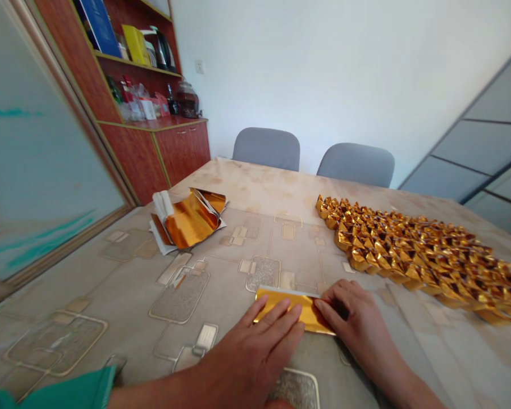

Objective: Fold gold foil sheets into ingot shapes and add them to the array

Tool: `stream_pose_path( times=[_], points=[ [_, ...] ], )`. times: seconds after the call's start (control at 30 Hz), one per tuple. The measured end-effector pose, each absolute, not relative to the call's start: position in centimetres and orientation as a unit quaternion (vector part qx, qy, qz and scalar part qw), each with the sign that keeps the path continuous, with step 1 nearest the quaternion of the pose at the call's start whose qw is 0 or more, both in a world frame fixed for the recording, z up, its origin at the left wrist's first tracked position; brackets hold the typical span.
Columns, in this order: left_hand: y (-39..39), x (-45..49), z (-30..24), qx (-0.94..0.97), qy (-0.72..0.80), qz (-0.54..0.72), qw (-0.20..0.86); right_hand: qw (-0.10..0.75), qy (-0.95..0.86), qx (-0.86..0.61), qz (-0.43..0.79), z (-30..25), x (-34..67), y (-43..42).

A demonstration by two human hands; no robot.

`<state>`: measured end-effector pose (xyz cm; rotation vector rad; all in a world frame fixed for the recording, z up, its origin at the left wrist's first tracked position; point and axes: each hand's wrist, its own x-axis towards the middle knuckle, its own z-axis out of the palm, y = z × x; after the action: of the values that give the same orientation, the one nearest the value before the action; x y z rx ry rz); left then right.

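Observation:
A strip of gold foil paper (309, 311), folded lengthwise with a pale edge along its far side, lies on the patterned tablecloth in front of me. My left hand (262, 346) rests flat on its left part, fingers stretched out across the gold surface. At the strip's right end, my right hand (355, 318) pinches the paper between thumb and curled fingers. Part of the strip is hidden under both hands. To the right stand rows of folded gold paper pieces (409, 244). Loose gold foil sheets (191, 221) with white backs lie in a pile at the left.
The table (255, 190) has a patterned cover. Two grey chairs (266, 147) stand at its far side against a white wall. A red-brown cabinet (153, 153) with shelves of household items is at the back left, beside a framed glass panel (38, 147).

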<state>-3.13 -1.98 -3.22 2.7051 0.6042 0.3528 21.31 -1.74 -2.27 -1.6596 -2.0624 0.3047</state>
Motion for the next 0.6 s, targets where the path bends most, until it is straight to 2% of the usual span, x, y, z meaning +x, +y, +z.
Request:
stream_pose_path(
  times=[0.6],
  points=[
    [-1.81, -2.8, -4.14, 0.966, 0.218, 0.079, 0.111, 0.218, -0.763, -0.606, 0.062, -2.95, 21.38, -1.87]
  ],
)
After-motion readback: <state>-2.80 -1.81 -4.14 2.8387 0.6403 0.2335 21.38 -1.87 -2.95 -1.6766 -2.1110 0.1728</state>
